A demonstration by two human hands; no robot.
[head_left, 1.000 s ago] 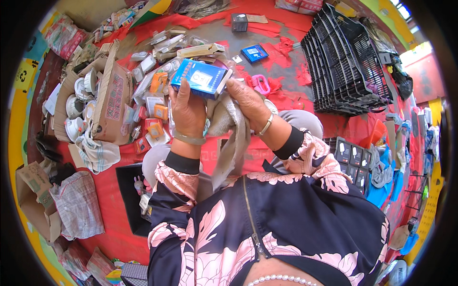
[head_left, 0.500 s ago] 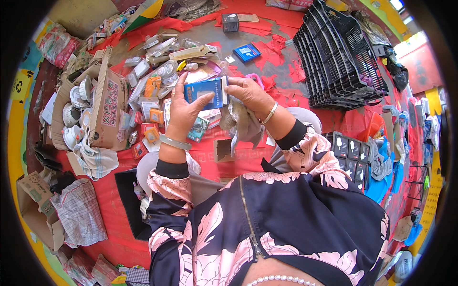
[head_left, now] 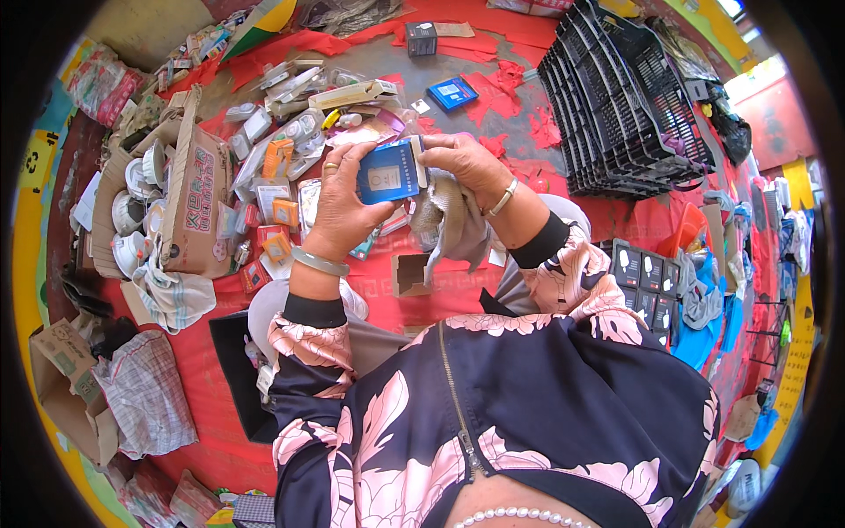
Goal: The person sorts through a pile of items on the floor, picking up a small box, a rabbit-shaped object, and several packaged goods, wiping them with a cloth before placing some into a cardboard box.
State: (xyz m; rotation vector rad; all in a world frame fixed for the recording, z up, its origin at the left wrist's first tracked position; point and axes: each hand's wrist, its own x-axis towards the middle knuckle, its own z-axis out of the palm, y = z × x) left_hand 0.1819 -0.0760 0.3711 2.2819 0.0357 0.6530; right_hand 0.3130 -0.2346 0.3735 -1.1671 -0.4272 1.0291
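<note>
A small blue cardboard box (head_left: 387, 172) with a pale picture on its face is held up in front of me. My left hand (head_left: 343, 201) grips its left end, thumb below and fingers above. At the box's right end, where a white flap shows, the fingers of my right hand (head_left: 468, 169) touch the edge. A grey-beige cloth (head_left: 451, 224) hangs from beneath that right hand, bunched in its palm. What the right fingertips do behind the box is hidden. Below lies a small open brown carton (head_left: 409, 275) on the red ground cover.
A heap of packaged goods (head_left: 295, 132) lies beyond my left hand. Left of it stands a carton (head_left: 195, 198) with white round items. Far ahead are another blue box (head_left: 452, 94) and a dark box (head_left: 421, 39). Black crates (head_left: 616, 106) stand right, near black boxes (head_left: 635, 273).
The blue box has shifted slightly right and turned its face more toward me. My left thumb has moved from across its face to its lower edge.
</note>
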